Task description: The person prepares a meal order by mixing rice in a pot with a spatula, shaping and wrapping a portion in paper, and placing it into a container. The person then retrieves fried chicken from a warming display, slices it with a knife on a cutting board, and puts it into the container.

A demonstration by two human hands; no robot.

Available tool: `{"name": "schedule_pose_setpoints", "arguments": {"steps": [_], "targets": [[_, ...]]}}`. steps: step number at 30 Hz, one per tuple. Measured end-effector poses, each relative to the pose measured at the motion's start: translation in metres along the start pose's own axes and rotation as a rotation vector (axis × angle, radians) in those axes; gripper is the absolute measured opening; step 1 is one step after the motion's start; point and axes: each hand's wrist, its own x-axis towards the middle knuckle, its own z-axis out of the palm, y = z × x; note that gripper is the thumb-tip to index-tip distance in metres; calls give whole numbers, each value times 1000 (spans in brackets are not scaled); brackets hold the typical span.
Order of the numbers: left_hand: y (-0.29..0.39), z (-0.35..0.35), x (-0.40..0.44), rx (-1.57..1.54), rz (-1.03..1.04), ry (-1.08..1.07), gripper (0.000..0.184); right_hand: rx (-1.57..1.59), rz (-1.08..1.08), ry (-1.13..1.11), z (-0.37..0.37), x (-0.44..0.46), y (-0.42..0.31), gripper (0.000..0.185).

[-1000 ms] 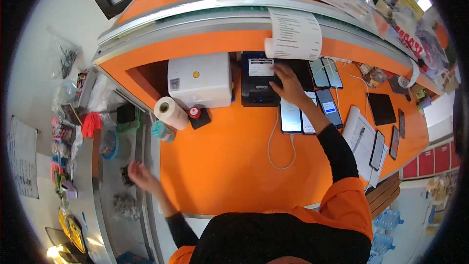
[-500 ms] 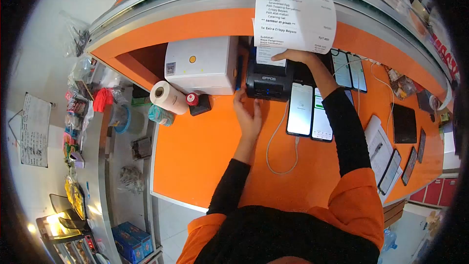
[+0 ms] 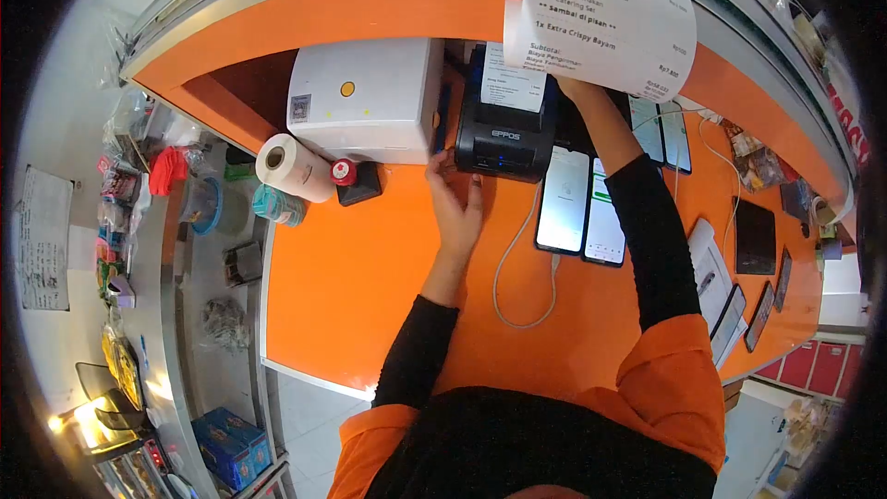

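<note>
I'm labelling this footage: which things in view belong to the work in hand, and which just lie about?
Seemingly in use:
black EPPOS printer, beside the left hand
paper slip at the printer

Apparently lying about:
white roll
red-topped object
dark tablet
blue box

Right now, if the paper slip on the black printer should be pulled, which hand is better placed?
Probably the right hand: partly hidden behind the hanging receipt, it appears up beside the paper slip. The left hand is lower, open near the front left corner of the black printer.
</note>
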Motion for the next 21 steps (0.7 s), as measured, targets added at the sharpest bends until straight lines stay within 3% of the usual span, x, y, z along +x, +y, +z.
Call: {"name": "schedule_pose_setpoints", "arguments": {"steps": [2,4,5,6,7,10,13,21], "targets": [[-1,0,0,-21,-5,3,49,-369,-47,-18,-4,2,-2,42],[1,0,0,-25,-32,0,49,-1038,-226,-70,-10,7,4,41],[3,-1,0,21,-10,-6,49,-321,-98,-63,-7,7,4,40],[5,-1,0,67,12,-10,48,-162,-35,-25,-4,7,4,40],[9,-1,0,114,34,-14,48,-118,-3,-4,-4,11,3,39],[19,1,5,298,368,2,50,-125,12,-1,-6,19,1,38],[29,-1,4,408,390,-142,53,-127,13,3,-10,25,0,36],[23,2,4,382,352,-157,55,-141,21,21,-20,30,-5,32]]}}
